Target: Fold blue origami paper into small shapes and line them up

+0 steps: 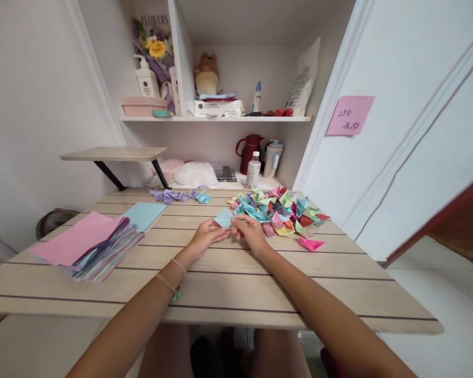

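Both hands meet over the middle of the wooden table [228, 283]. My left hand [205, 234] and my right hand [251, 231] pinch a small light blue folded paper [224, 217] between their fingertips, just above the tabletop. Right of my hands lies a heap of folded coloured paper pieces [279, 210], with one pink folded piece [311, 243] apart at its near edge. A stack of coloured paper sheets [90, 244], pink on top, lies at the left, with a blue sheet [145, 214] behind it.
A few purple and blue folded pieces [177, 196] lie at the table's far side. Behind are a red jug [250, 152], a bottle [254, 170] and a cup [273, 157]. A shelf [216, 118] above holds boxes and bottles. A pink note [350, 115] sticks on the right wall.
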Available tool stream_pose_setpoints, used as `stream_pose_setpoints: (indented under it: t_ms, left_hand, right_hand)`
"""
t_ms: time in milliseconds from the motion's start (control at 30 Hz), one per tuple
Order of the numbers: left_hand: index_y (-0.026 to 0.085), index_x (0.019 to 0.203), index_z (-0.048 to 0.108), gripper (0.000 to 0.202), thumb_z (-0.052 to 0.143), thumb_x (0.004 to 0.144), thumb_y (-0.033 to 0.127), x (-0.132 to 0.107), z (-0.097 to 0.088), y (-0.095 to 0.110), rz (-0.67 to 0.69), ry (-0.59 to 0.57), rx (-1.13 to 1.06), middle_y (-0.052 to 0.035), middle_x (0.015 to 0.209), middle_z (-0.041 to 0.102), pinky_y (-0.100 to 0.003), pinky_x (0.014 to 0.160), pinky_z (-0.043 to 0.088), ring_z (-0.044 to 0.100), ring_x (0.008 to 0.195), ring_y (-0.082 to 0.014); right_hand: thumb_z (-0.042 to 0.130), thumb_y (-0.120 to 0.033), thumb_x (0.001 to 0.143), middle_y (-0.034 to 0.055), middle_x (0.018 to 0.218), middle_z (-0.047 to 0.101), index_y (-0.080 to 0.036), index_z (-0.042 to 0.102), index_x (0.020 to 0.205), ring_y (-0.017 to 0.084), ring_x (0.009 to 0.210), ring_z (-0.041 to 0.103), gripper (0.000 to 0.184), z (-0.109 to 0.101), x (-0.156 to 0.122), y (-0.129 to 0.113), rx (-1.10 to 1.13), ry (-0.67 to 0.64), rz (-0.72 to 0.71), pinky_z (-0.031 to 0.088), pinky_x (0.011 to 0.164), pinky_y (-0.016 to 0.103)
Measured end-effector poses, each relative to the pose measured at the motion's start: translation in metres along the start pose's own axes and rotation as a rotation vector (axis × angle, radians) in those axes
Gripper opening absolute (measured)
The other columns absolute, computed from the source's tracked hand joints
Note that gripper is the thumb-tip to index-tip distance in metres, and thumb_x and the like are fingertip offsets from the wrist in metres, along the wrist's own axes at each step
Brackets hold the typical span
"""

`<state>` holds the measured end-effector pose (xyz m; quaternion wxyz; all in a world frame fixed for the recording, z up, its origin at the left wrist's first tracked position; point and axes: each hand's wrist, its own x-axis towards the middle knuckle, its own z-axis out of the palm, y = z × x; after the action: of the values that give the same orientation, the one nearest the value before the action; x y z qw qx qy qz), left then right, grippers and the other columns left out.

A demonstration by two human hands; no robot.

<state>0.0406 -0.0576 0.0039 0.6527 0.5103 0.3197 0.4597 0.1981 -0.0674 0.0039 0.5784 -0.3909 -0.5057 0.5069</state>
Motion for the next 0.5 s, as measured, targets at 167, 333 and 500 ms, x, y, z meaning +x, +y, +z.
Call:
stream_pose_setpoints:
  t_ms: [167, 333, 500]
  left_hand:
    - [0.009, 0.081, 0.061, 0.03, 0.067, 0.065, 0.033, 0.0, -0.001, 0.0, 0.078, 0.069, 0.289, -0.0007, 0.052, 0.06, -0.021, 0.042, 0.048, 0.056, 0.041, -0.0101]
    - [0.009, 0.09, 0.061, 0.038, 0.069, 0.062, 0.035, 0.0, -0.003, 0.01, 0.122, 0.165, 0.145, -0.0044, 0.061, 0.065, -0.025, 0.051, 0.052, 0.062, 0.051, -0.0137]
    - [0.008, 0.088, 0.06, 0.034, 0.069, 0.064, 0.03, 0.001, -0.005, 0.011, 0.092, 0.152, 0.028, -0.0099, 0.069, 0.068, -0.024, 0.059, 0.053, 0.065, 0.062, -0.0155]
  right_hand:
    - [0.07, -0.04, 0.059, 0.0016, 0.062, 0.067, -0.017, 0.062, 0.081, 0.013, 0.055, 0.062, 0.032, 0.0, 0.001, -0.002, 0.116, -0.082, 0.052, 0.051, 0.057, 0.025]
    - [0.071, -0.035, 0.06, 0.0042, 0.071, 0.069, -0.016, 0.064, 0.079, 0.015, 0.064, 0.065, 0.028, -0.007, 0.004, -0.001, 0.118, -0.118, 0.056, 0.053, 0.065, 0.028]
    - [0.071, -0.035, 0.061, 0.0042, 0.07, 0.069, -0.017, 0.064, 0.078, 0.016, 0.066, 0.066, 0.026, -0.011, 0.005, -0.001, 0.14, -0.185, 0.061, 0.053, 0.067, 0.03]
